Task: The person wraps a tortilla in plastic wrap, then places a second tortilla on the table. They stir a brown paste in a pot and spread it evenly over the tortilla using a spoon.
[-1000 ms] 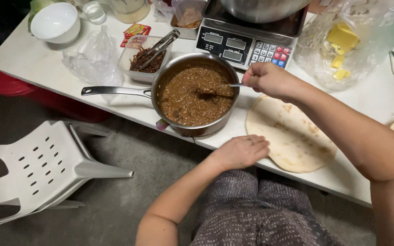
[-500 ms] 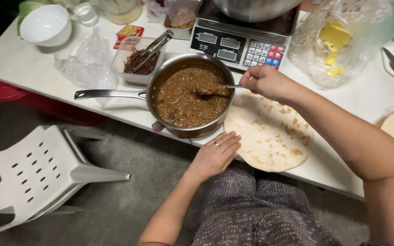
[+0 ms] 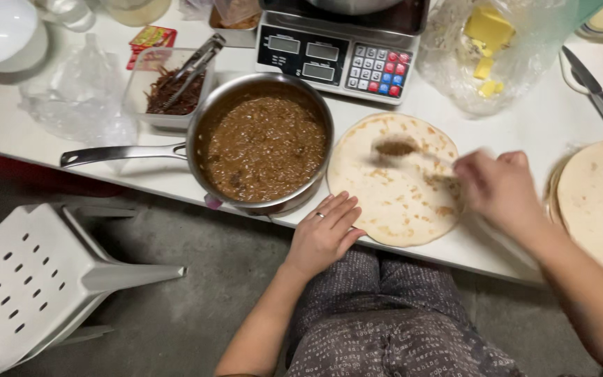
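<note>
A person seated at a white table [image 3: 518, 105] holds a spoon [image 3: 413, 150] loaded with brown filling over a flour tortilla [image 3: 392, 195] that lies flat near the table's front edge. The right hand [image 3: 500, 188] is closed around the spoon's handle, though motion blur makes the exact grip hard to read. The left hand [image 3: 324, 234] rests open, fingers spread, at the table edge, its fingertips touching the tortilla's rim.

The tortilla looks thin, soft and floppy, likely to sag or tear if lifted by one edge once wet filling is on it; it is best pinned at the rim, as the left hand does, or taken up from beneath with both hands. The spoon is stiff and light, and its load looks loose and apt to drip.

Just left of the tortilla stands a steel saucepan [image 3: 204, 122] nearly full of the same brown filling, evidently heavy, its long handle jutting out to the left. Behind sit a digital scale [image 3: 336, 56], a clear tub of dark shreds with tongs [image 3: 193, 66], and a plastic bag of yellow cubes [image 3: 504, 63]. A stack of tortillas [image 3: 598, 202] lies at the right, close by the working arm. A white plastic chair [image 3: 29, 279] stands on the floor.
</note>
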### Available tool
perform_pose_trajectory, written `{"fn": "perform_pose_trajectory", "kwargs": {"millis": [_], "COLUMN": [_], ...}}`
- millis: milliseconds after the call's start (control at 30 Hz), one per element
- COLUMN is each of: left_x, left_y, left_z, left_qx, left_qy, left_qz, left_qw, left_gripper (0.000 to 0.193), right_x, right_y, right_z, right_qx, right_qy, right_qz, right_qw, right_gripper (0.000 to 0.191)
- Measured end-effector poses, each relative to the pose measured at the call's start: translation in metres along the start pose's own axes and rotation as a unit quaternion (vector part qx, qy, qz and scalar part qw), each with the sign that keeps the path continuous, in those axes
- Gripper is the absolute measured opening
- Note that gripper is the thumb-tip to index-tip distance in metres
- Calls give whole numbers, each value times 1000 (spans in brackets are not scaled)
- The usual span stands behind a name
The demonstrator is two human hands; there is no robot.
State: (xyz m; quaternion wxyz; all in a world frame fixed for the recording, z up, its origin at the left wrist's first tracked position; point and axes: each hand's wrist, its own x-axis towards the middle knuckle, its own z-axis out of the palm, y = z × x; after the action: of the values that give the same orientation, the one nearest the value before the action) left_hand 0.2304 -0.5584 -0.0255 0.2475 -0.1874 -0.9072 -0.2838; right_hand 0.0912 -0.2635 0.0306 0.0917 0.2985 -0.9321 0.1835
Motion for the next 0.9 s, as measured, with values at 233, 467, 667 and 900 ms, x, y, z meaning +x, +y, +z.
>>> {"fn": "perform_pose_trajectory", "kwargs": {"millis": [233,467,667,900], "left_x": [3,3,3,-1], "left_y": [1,4,2,-2], "left_z": [3,3,3,4], "left_qx": [-10,-19,-10,-14], "left_qy": [4,12,19,24], "left_qz": [-10,-23,-22,-25], "left_qw": [1000,999,1000,999], "left_gripper": [35,35,35,37], "right_x": [-32,-32,-2,88], "right_y": [10,19,30,-35], "right_z": [14,17,2,-27], "right_qx": [-84,-86,70,240], "right_qy": [56,54,-27,-68], "right_qz": [-59,-35,160,38], "right_qw": [993,994,984,968], "right_gripper": [2,5,12,25]}}
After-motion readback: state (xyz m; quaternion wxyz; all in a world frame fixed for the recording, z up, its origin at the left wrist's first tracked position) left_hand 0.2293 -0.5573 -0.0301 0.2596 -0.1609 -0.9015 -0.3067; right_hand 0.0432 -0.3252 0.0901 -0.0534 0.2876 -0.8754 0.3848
